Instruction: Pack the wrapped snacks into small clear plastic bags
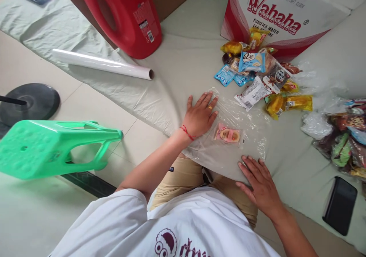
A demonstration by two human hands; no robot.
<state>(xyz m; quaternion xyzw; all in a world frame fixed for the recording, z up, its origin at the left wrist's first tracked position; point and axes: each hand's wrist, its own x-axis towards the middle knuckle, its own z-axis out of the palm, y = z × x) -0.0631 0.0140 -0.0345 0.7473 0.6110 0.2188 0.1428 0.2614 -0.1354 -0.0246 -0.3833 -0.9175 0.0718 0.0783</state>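
The left hand (201,114) rests flat, fingers spread, on the left part of a sheet of clear film (251,129). The right hand (257,184) is also spread, palm down, with its fingertips at the sheet's near right corner; neither hand pinches anything that shows. Between the two hands, nearer the left one, a small pink snack packet (228,134) lies on the film.

Beneath the hands, a pale green cloth (291,150) covers the tabletop. Beyond both hands, ahead and to the right of the left one, sits a loose heap of wrapped snacks (253,62), with a Wahaha carton (274,16) right behind it. To the right hand's right are more bagged snacks (341,152) and, closer, a black rectangular object (341,205).

Ahead and to the left of the left hand lie a white roll (103,64) and a red jug (126,20) past it. Well left of that hand, a green stool (54,148) stands on the floor.
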